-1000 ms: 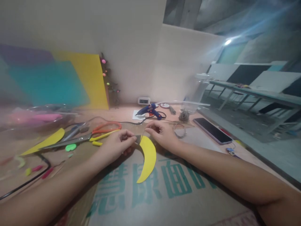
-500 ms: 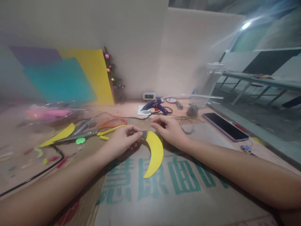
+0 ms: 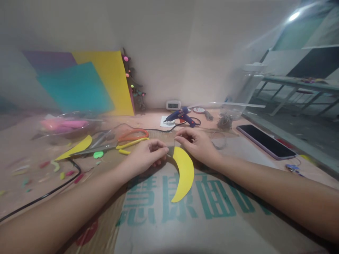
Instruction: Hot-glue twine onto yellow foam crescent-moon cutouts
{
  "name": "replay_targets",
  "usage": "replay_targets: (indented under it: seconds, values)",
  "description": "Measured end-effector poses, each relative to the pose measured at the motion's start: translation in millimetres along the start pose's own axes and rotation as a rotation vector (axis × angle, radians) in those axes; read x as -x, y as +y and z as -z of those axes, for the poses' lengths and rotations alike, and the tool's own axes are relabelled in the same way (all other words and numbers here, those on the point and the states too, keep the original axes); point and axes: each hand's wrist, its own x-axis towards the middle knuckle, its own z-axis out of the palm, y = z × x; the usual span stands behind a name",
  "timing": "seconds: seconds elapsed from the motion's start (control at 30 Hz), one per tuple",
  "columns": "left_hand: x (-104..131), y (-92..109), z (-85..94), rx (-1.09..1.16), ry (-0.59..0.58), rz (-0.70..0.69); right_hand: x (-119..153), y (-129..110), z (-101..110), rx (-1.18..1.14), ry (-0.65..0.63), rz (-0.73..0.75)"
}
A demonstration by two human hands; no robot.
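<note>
yellow crescent over printed cardboard | pinkish tabletop | pale wall | lit lamp

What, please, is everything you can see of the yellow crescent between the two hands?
The yellow crescent looks flat and matte, like foam sheet or card. It bulges right, its narrow lower tip pointing towards the wearer. Its upper end meets a dark grey piece that the left hand pinches. Beneath is green-lettered cardboard; whether they touch is unclear.
</note>
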Motion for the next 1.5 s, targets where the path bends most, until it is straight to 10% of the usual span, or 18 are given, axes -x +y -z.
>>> replay_targets:
  seconds: [0.43, 0.67, 0.87, 1.5]
  values:
    - [-1, -4, 4.0, 0.069, -0.122, -0.044, -2, 6, -1, 0.018, -0.086, 0.077]
    - [-2, -6, 3.3, 0.163, 0.017, -0.072, -6, 1, 19, -0.139, 0.168, -0.057]
    - [0, -4, 3.9, 0.141, 0.063, -0.079, 2, -11, 15, -0.031, -0.197, -0.093]
    - [9, 10, -0.7, -0.232, 0.095, -0.164, 14, -15, -1, -0.004, -0.160, -0.081]
